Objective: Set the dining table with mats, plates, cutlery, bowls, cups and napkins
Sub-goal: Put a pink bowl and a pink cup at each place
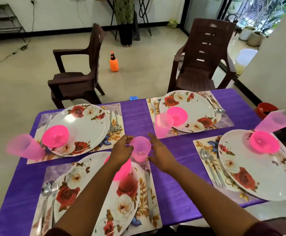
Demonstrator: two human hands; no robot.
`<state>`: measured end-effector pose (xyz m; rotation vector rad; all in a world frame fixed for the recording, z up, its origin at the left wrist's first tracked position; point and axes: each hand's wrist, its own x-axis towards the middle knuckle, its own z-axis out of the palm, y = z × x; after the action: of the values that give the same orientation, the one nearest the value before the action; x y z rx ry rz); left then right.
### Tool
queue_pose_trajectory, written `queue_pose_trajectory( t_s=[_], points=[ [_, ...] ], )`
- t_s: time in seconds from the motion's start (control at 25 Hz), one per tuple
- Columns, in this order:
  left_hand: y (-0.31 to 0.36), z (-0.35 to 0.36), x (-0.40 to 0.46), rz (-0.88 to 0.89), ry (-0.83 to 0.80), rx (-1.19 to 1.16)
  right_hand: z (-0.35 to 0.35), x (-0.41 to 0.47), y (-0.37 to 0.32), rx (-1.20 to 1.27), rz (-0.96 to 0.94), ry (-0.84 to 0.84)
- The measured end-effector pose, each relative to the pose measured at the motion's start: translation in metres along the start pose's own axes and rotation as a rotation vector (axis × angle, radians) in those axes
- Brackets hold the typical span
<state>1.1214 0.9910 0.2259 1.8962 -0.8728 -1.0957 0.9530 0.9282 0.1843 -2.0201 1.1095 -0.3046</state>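
Note:
A purple-clothed table (173, 188) carries four floral mats, each with a rose-patterned plate, a pink bowl and cutlery. At the top corner of the near-left mat (149, 198) stands a translucent pink cup (140, 149). My left hand (121, 150) grips its left side at the rim. My right hand (161, 154) hovers at its right side with fingers spread and straight. My left forearm partly hides the near bowl (123, 171) on the near plate (96, 193). The other settings have cups at far left (24, 147), far middle (163, 124) and right (273, 122).
Two brown plastic chairs (80, 72) (203, 57) stand beyond the table's far edge. An orange spray bottle (113, 63) sits on the floor between them. A red container (265, 108) is off the right corner. A person (124, 19) stands at the back wall.

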Motion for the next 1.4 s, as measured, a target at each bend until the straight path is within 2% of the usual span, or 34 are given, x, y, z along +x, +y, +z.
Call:
queue_pose_trajectory(
  t_s=[0.16,0.28,0.4,0.76,0.96,1.16,1.28,1.4],
  points=[
    [0.004,0.004,-0.007,0.088,0.144,0.133,0.003,-0.019,0.008,-0.079,0.148,0.063],
    [0.004,0.009,-0.023,0.235,0.252,0.185,0.019,-0.043,0.023,-0.121,0.145,-0.154],
    [-0.001,0.013,-0.033,0.315,0.253,0.182,0.035,-0.063,0.035,-0.167,0.108,-0.289],
    [-0.004,0.011,-0.035,0.16,0.327,0.175,0.046,-0.071,0.038,-0.496,-0.021,-0.367],
    [-0.008,0.014,-0.035,0.183,0.328,0.161,0.048,-0.072,0.035,-0.514,0.001,-0.338],
    [-0.008,0.017,-0.037,0.345,0.443,0.186,0.045,-0.081,0.028,-0.382,0.146,-0.208],
    [-0.011,0.026,-0.04,0.503,0.395,0.276,0.039,-0.094,0.027,-0.261,0.273,-0.11],
    [-0.021,0.039,-0.053,0.662,0.297,0.378,0.029,-0.119,0.032,-0.239,0.384,-0.03]
  ],
)
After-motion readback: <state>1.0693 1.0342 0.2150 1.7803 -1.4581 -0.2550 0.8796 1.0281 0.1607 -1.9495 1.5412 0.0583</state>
